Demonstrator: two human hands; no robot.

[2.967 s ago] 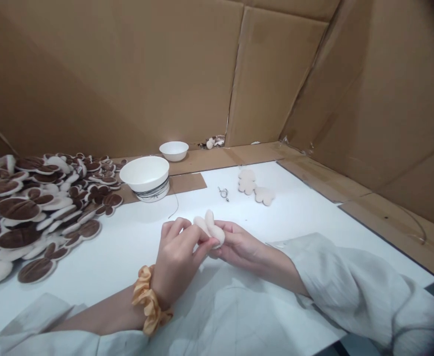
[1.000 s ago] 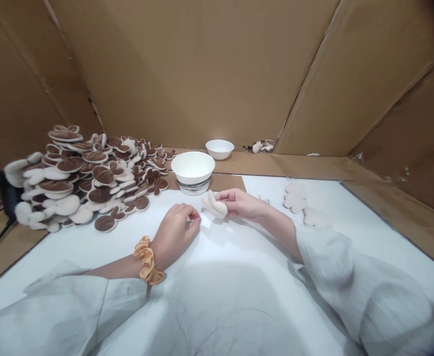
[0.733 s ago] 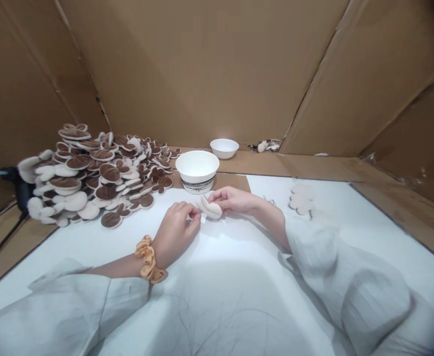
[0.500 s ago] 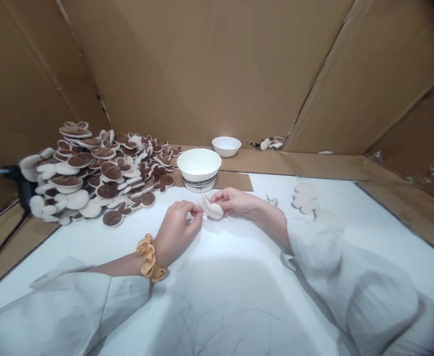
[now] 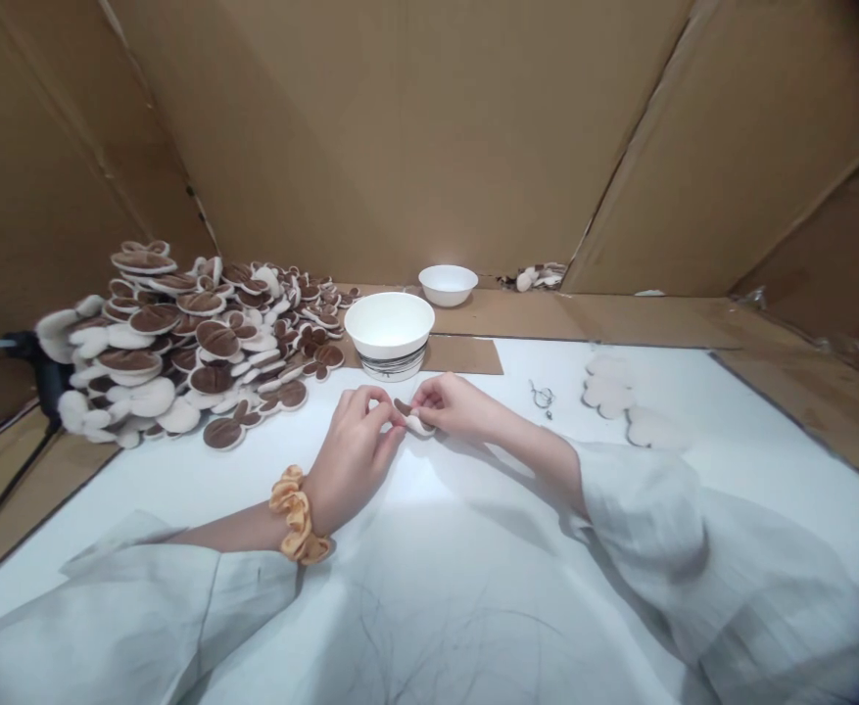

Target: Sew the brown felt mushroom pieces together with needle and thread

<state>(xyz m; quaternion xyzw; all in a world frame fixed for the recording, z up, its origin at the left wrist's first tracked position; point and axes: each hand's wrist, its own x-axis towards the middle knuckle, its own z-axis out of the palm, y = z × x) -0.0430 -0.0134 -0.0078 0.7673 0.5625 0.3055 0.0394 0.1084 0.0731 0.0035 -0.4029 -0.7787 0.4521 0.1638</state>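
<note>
A small brown-and-white plush fabric piece is held between my two hands, above the white table just in front of the larger bowl. My left hand, with a yellow scrunchie on its wrist, pinches the piece's left end. My right hand pinches its right side with thumb and fingers. Brown fabric shows on top and a white edge below; the fingers cover much of the rest. Right of my right hand lies a small tangle of dark thread or wire.
A large heap of similar brown-and-white plush pieces fills the left. Behind my hands stand a white bowl with dark strands round its base and a smaller white bowl. Pale fabric pieces lie right. Cardboard walls enclose the table.
The plush piece has turned in my fingers, so its brown side now shows where mostly white showed before. Both hands keep their hold in nearly the same place.
</note>
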